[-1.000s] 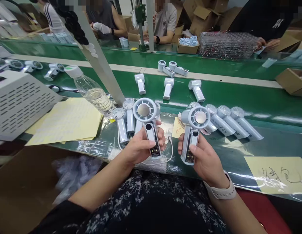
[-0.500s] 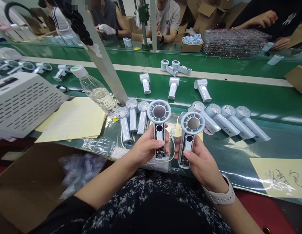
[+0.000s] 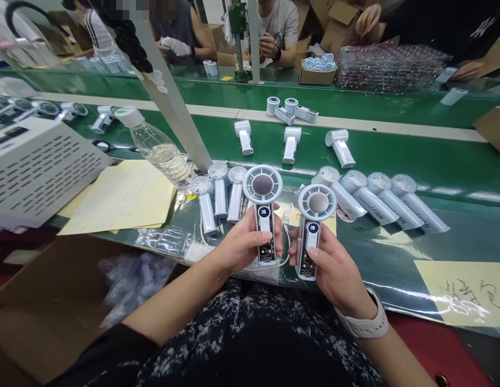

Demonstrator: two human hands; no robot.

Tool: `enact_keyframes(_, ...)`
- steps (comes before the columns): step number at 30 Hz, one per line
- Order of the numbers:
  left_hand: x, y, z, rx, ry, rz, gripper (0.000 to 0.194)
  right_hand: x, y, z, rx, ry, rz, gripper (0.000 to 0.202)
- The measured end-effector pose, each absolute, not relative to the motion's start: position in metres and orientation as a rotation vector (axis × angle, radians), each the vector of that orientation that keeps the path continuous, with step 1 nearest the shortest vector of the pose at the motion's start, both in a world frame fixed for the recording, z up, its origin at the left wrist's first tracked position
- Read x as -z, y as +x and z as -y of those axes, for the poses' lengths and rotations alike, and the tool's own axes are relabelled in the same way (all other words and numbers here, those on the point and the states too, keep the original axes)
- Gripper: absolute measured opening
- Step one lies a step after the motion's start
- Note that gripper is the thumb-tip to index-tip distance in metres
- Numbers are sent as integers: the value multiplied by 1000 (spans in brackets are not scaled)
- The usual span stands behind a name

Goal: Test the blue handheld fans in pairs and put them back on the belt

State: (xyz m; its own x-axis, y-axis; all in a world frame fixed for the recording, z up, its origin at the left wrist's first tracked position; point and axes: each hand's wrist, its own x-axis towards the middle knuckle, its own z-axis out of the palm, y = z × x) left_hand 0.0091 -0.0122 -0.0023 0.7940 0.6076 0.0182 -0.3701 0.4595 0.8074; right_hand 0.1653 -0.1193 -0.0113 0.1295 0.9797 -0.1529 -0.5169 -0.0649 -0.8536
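Observation:
My left hand is closed around the handle of a pale blue handheld fan, its thumb pressed on the front. In my right hand a second handheld fan stands upright, the thumb likewise on its front. Both handles show bare circuit parts low down and a small round display lit with "20". Left of my hands several fans lie side by side on the bench. To the right, a row of fans in clear sleeves printed "Speed FAN" lies slanted.
Several fans lie on the green conveyor belt ahead. A tilted water bottle, yellow papers and a slotted white box are at the left. A pale post rises there. Co-workers sit across the belt.
The displays on both held fans have gone from dark to lit, showing "20". The nearer fans on the belt have shifted slightly right. Across the belt, a co-worker's hand has moved left.

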Motion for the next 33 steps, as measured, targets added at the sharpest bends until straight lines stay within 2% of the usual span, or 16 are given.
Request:
enact_keyframes(5,3,10,12,-588,946,-328,39,11,166,119,-1348,-1004,660,36)
enact_keyframes(11,16,18,11,-689,874,-490,39,18,159,118,-1299,-1070,647,27)
enact_keyframes(33,2,7,8,-638,1053,-444,34,5,163,115,-1266,-1051,684,29)
